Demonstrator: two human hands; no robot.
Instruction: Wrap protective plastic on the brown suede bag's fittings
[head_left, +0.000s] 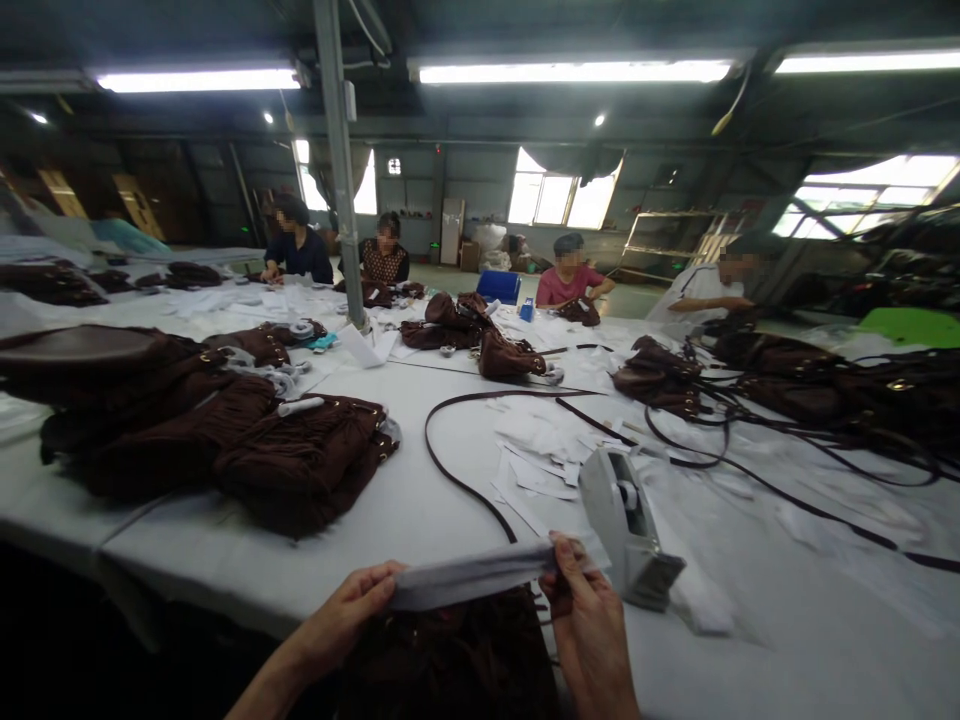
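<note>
White strip (472, 577) stretches across, left hand (358, 606) and right hand (589, 615) pinching near its ends (keep that tension even)!

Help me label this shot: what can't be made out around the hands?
Head view, dark brown item: lower part cut off by the bottom edge.
Head view, white strip: left end hidden by the left hand.
Head view, paper scraps: any print, too small and blurred.
</note>
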